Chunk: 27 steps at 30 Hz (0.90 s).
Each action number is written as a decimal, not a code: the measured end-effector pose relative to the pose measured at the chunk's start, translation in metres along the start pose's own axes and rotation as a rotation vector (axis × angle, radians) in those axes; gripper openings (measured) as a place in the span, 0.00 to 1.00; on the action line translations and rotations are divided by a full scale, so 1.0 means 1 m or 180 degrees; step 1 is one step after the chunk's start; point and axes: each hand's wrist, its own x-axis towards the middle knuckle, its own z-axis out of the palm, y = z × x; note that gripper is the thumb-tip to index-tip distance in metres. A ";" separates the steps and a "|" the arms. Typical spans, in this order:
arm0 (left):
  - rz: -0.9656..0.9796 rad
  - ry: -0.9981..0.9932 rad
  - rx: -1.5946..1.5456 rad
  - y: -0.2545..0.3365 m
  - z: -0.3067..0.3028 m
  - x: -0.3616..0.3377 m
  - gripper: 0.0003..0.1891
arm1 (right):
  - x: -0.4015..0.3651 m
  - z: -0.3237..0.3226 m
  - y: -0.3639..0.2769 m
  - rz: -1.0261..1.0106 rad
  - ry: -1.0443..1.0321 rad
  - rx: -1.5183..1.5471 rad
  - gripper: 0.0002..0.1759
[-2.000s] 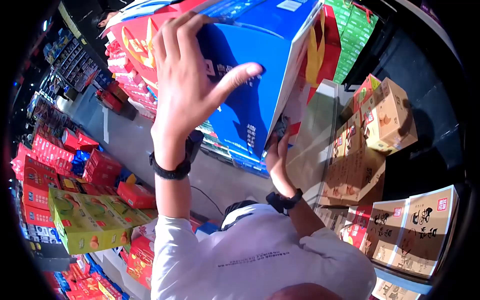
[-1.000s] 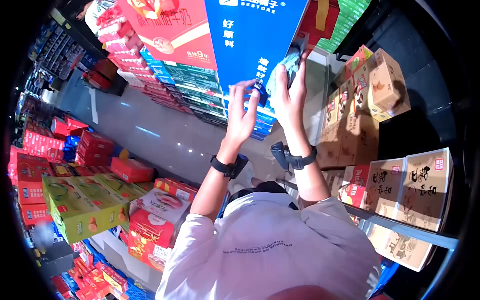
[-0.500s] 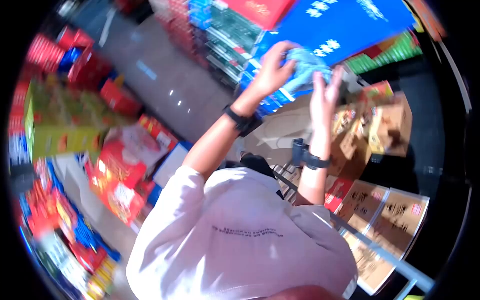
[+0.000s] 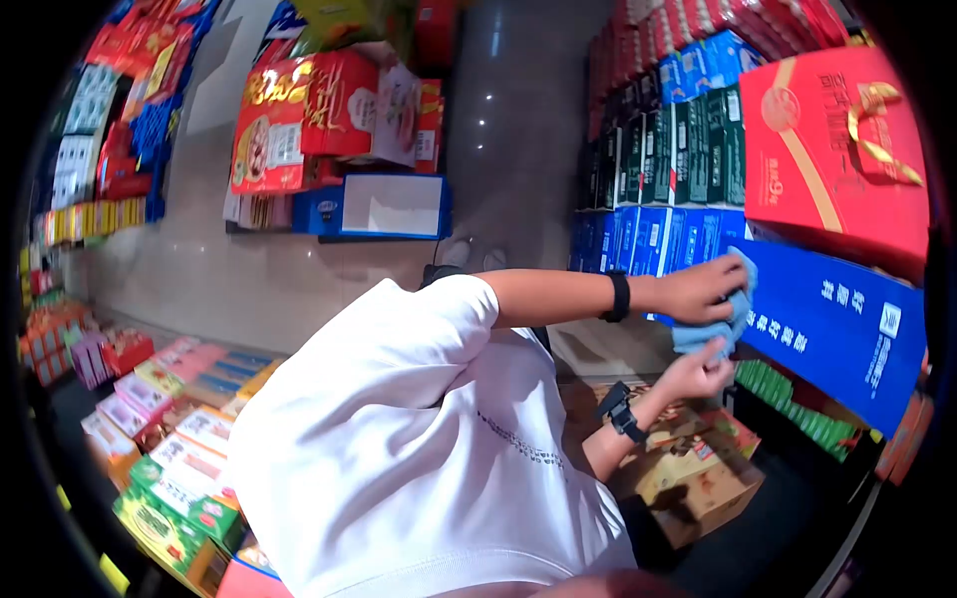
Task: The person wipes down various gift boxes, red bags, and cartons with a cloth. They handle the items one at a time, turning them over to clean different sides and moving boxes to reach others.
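Observation:
A crumpled light blue cloth (image 4: 740,311) is bunched between my two hands, in front of a large blue box (image 4: 837,324) with white lettering. My left hand (image 4: 701,290), with a black band on its wrist, grips the upper part of the cloth from above. Just below it, my right hand (image 4: 695,374) has its fingers curled and pinches the cloth's lower edge. A black watch sits on the right wrist. Part of the cloth is hidden behind the left hand's fingers.
A red gift box (image 4: 832,159) with a gold ribbon stands on the blue box. Green cartons (image 4: 688,149) are stacked beside it. Brown cartons (image 4: 708,488) lie below my right arm. Red packages (image 4: 319,120) stand across the aisle floor (image 4: 498,169).
The view has turned, so the blue box and both hands now appear farther right. My right hand's fingers, spread beside the cloth before, are now curled against it.

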 end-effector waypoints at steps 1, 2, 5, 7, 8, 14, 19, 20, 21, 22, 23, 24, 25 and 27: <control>0.0277 0.0057 0.0177 0.001 0.005 0.009 0.17 | 0.004 -0.008 0.013 0.0119 0.0106 -0.0082 0.22; 0.0323 0.0064 0.0284 0.002 0.008 0.013 0.16 | 0.009 -0.014 0.031 0.0230 0.0209 -0.0164 0.19; 0.0055 -0.0153 0.0522 -0.001 0.005 0.006 0.15 | 0.006 0.006 0.054 -0.0448 0.0048 -0.0028 0.16; -0.0203 -0.0193 0.0679 -0.029 -0.001 -0.022 0.15 | -0.023 0.018 0.063 -0.0179 -0.0361 0.0068 0.16; -0.0410 -0.0332 0.0788 -0.043 -0.008 -0.035 0.14 | -0.037 0.027 0.059 -0.0172 -0.0557 0.0397 0.19; -0.1911 -0.0873 0.0958 -0.075 -0.078 -0.129 0.15 | -0.098 0.075 0.032 0.0389 -0.2314 0.0389 0.25; -0.3719 -0.0854 0.1479 -0.056 -0.169 -0.210 0.22 | -0.129 0.139 0.014 0.0236 -0.3247 0.0896 0.15; -0.3842 -0.0758 0.1523 -0.057 -0.187 -0.233 0.23 | -0.135 0.154 0.006 -0.0038 -0.3420 0.0873 0.13; -0.4070 -0.0553 0.1458 -0.053 -0.207 -0.253 0.24 | -0.140 0.161 -0.023 0.1093 -0.3963 0.0919 0.10; -0.4293 -0.0367 0.1387 -0.049 -0.225 -0.274 0.25 | -0.155 0.178 -0.031 0.0951 -0.4109 0.1155 0.07; -0.4286 -0.0070 0.1407 -0.049 -0.242 -0.300 0.25 | -0.170 0.195 -0.039 0.0959 -0.4427 0.1061 0.07; -0.4284 0.0211 0.1418 -0.051 -0.259 -0.330 0.24 | -0.185 0.208 -0.061 0.0985 -0.4741 0.0949 0.08; -0.4250 0.0529 0.1355 -0.049 -0.275 -0.355 0.24 | -0.209 0.226 -0.069 0.0278 -0.4808 0.1213 0.09; -0.4345 0.0973 0.1249 -0.045 -0.310 -0.406 0.24 | -0.253 0.257 -0.097 -0.0703 -0.5121 0.1455 0.10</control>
